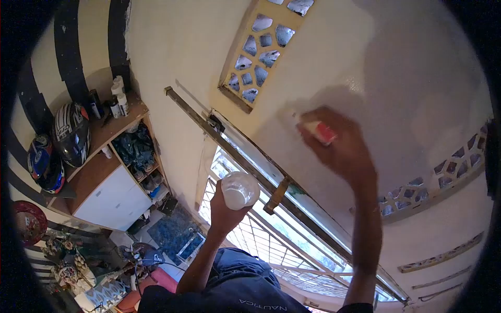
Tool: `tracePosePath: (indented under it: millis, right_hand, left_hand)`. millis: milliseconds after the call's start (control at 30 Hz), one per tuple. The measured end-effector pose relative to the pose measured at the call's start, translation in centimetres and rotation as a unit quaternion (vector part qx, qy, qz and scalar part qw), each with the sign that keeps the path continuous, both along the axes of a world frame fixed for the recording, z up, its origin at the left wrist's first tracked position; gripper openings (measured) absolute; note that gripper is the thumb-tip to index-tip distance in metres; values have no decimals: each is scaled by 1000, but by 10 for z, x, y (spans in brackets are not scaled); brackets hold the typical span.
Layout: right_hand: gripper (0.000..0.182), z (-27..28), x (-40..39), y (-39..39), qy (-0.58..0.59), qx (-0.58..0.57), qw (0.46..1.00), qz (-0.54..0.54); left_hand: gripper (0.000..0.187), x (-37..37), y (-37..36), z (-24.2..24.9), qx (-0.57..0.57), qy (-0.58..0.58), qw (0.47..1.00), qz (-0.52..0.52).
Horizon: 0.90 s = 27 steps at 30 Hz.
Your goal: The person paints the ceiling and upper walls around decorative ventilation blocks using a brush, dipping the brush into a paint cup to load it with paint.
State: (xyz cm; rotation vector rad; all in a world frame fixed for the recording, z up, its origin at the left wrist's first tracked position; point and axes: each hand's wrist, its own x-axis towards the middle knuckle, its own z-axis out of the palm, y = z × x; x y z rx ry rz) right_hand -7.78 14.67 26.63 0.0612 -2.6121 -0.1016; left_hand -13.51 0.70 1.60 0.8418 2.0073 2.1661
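My left hand [223, 213] is wrapped round a clear cup [249, 183], with some whitish liquid [239, 198] low inside it. Raised against the pale wall [323, 68], my right hand [342, 143] grips a paintbrush [324, 132] with a red part and a cream-coloured end. That end points up and left, close to the wall; motion blur hides whether it touches. A small shiny patch [355, 84] shows on the wall above my right hand.
A metal rail [235, 156] runs diagonally over a barred window [245, 224]. Patterned vent blocks [261, 52] are set in the wall above. On the left, a wooden cabinet [117, 195] carries helmets [72, 134] and bottles [121, 99]. A motorcycle [143, 255] stands below.
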Motion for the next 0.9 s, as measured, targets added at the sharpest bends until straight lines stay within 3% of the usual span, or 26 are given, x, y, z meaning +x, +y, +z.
tracePosePath:
  millis: [167, 233, 300, 367, 433, 500, 533, 600, 633, 700, 767, 833, 900]
  right_hand:
    - [15, 75, 1, -15, 66, 28, 997, 19]
    - [17, 89, 1, -19, 152, 97, 982, 59]
    - [16, 85, 2, -20, 165, 108, 979, 54]
    - [16, 60, 0, -22, 110, -47, 992, 36]
    - [14, 24, -8, -11, 25, -99, 993, 63]
    - [14, -4, -13, -13, -126, -183, 975, -9]
    - [14, -16, -16, -12, -122, -179, 976, -10]
    - [17, -30, -18, -10, -159, -63, 985, -5]
    - [17, -27, -18, -7, -156, -62, 986, -7]
    - [19, -11, -17, -1, -106, 19, 993, 51]
    - [21, 33, -16, -16, -38, 68, 997, -4]
    - [26, 76, -18, -12, 69, 163, 982, 65]
    - [22, 107, -15, -18, 133, 276, 952, -23]
  left_hand:
    - [70, 0, -4, 6, -27, 22, 999, 10]
    - [71, 1, -4, 5, -19, 19, 1000, 11]
    - [72, 1, -6, 4, -8, 14, 1000, 14]
    - [72, 2, -8, 2, -15, 14, 1000, 14]
    - [72, 3, -11, -2, -21, 16, 1000, 12]
    - [73, 2, -12, -4, -32, 18, 999, 23]
    - [74, 3, -14, -1, -34, 17, 999, 29]
    - [74, 1, -14, -8, -32, 1, 999, 26]
    - [74, 0, -14, -10, -35, -18, 999, 25]
    - [75, -1, -13, -12, -66, -7, 997, 29]
    - [77, -3, -11, -21, -36, -6, 999, 17]
    - [78, -2, -11, -15, -33, -13, 999, 12]
    - [79, 0, -13, -11, -29, -21, 999, 13]
